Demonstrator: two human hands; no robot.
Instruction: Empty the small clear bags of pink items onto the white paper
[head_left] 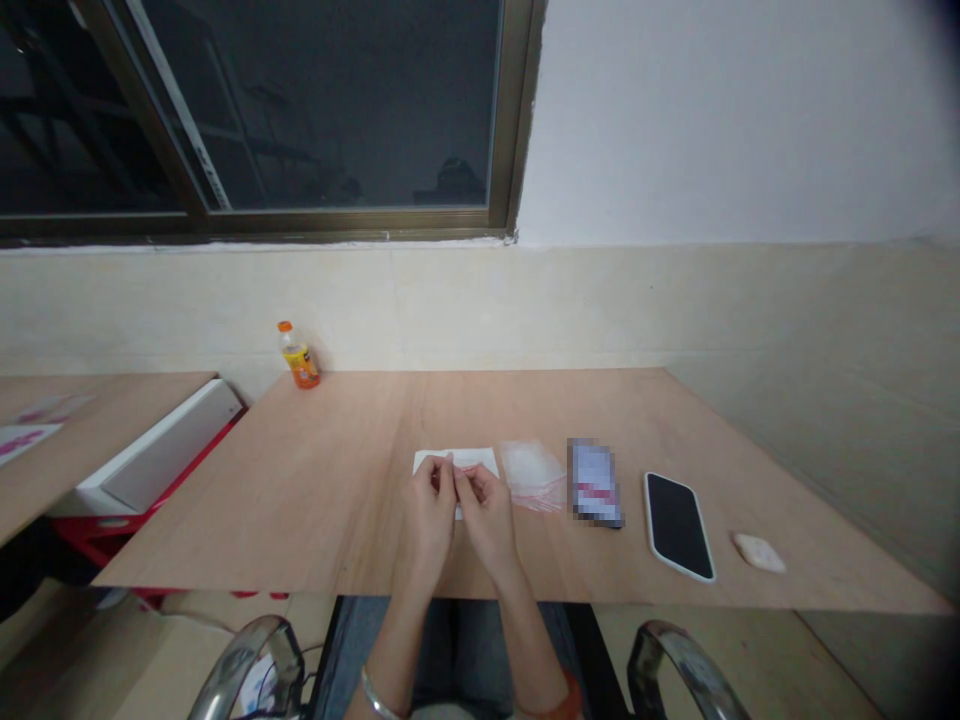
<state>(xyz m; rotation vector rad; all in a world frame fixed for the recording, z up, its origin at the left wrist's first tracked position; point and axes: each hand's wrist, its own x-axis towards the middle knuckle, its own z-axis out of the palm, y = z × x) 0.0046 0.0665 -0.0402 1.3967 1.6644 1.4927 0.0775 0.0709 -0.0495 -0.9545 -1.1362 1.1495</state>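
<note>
Close together above a white sheet of paper (476,457), my left hand (433,505) and my right hand (485,515) meet at the fingertips. Both hands are closed, with thumbs and fingers pinched. Whatever lies between the fingertips is too small or hidden to make out. Much of the sheet is covered by my hands. Just right of my right hand lie several clear plastic zip bags (532,472) with pinkish-red edges, fanned and overlapping.
Further right are a pixelated stack or device (595,482), a phone with a dark screen (679,525) and a small whitish object (759,552). An orange-capped bottle (300,360) stands at the table's (315,480) back left. A white box (161,445) sits in the gap beside another table (97,420).
</note>
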